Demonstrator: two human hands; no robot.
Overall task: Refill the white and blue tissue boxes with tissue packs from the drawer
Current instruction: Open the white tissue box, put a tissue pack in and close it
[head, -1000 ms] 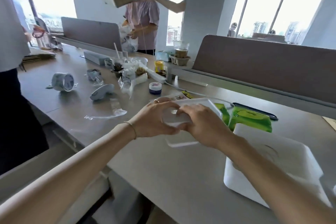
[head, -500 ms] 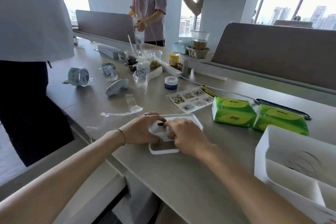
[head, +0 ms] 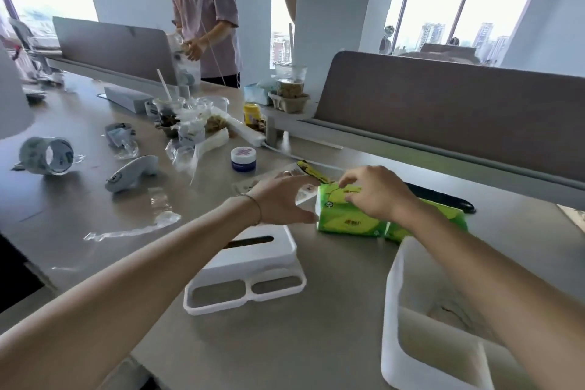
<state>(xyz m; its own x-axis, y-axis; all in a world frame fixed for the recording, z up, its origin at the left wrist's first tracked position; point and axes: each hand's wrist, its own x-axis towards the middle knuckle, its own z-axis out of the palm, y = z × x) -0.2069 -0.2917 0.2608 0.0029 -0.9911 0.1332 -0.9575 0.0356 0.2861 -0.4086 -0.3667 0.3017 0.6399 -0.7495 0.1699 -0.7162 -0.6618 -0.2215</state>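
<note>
The white tissue box lid (head: 253, 258), with its dark slot facing up, lies flat on the desk under my left forearm. The white box base (head: 392, 294) stands at the right with its compartments showing. Two green tissue packs lie side by side behind it. The near pack (head: 345, 220) is in full view, while my right arm mostly hides the other pack (head: 456, 222). My right hand (head: 372, 195) sits on top of the near pack, fingers bent and pinching its wrapper. My left hand (head: 285, 199) is spread at that pack's left end.
On the left of the desk lie a blue-lidded jar (head: 243, 159), a white controller (head: 131, 172), a tape roll (head: 47, 155), crumpled clear plastic (head: 148, 225) and food cups. A black flat object (head: 443, 201) lies behind the packs. Beyond is a grey divider (head: 443, 117). A person (head: 205, 19) stands across the desk.
Both hands have let go of the white lid, which now lies on the desk, and have moved right to the near green pack. The view has swung right.
</note>
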